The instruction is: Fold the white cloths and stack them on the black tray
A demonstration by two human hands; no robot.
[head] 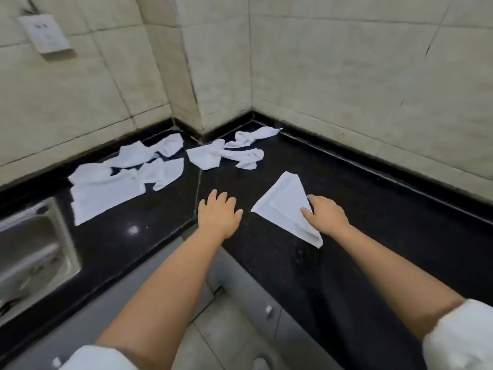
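Observation:
A white cloth folded into a triangle (286, 206) lies on the black countertop (346, 209). My right hand (325, 213) rests on its right edge, thumb on the fabric, fingers relaxed. My left hand (218, 213) lies flat on the bare countertop just left of the triangle, fingers spread, holding nothing. Several crumpled white cloths lie further back: one heap at the left (120, 177), another near the wall corner (226, 153). No black tray is visible.
A steel sink (34, 252) is set into the counter at the left. Tiled walls (346, 76) close in the corner behind the cloths, with a wall socket (44, 33) at upper left. Grey cabinet drawers (256, 303) run below the counter edge.

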